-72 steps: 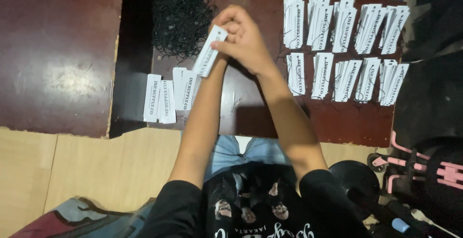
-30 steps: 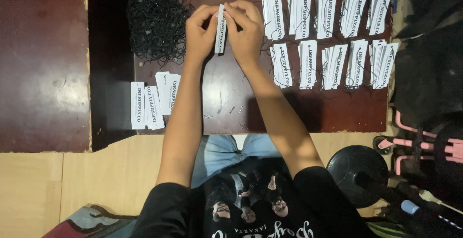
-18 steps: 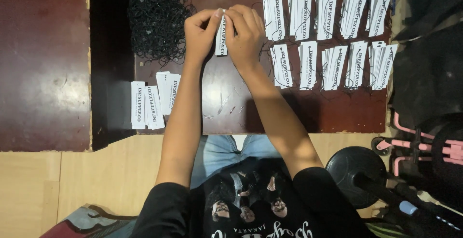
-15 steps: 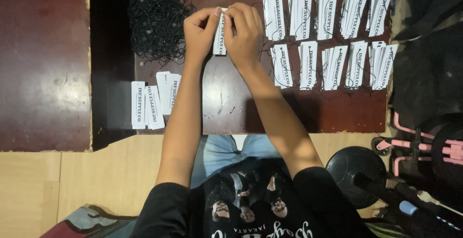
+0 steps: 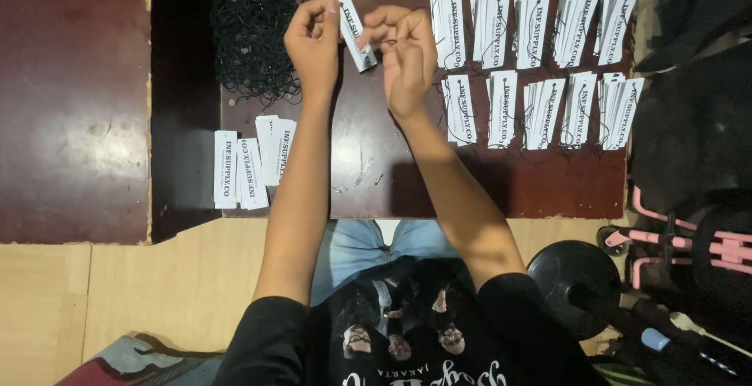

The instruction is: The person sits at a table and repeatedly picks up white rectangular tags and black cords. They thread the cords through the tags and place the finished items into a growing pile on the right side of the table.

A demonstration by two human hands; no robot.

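Fingers of my left hand (image 5: 313, 41) pinch the top of a white paper tag (image 5: 357, 32), which tilts so its lower end points toward my right hand (image 5: 403, 57). That right hand is curled closed just beside the tag, fingertips at its lower edge; whether a thread runs between them I cannot tell. Both hands hover over the far middle of the dark red table (image 5: 486, 182), with the tag held between them above the bare wood.

Just left of my left hand lies a tangled heap of black string loops (image 5: 254, 34), spread across the far part of the table. Nearer to me and further left, a small stack of loose white tags (image 5: 247, 163) rests by the table's near edge, beside my left forearm. To the right of my right hand, finished tags with black strings sit in two rows of fanned bundles (image 5: 533, 57), the far row close to the table's far edge and the near row just below it. Off the table's right near corner stands a black round stool (image 5: 583, 284), near a pink metal frame (image 5: 674, 237).
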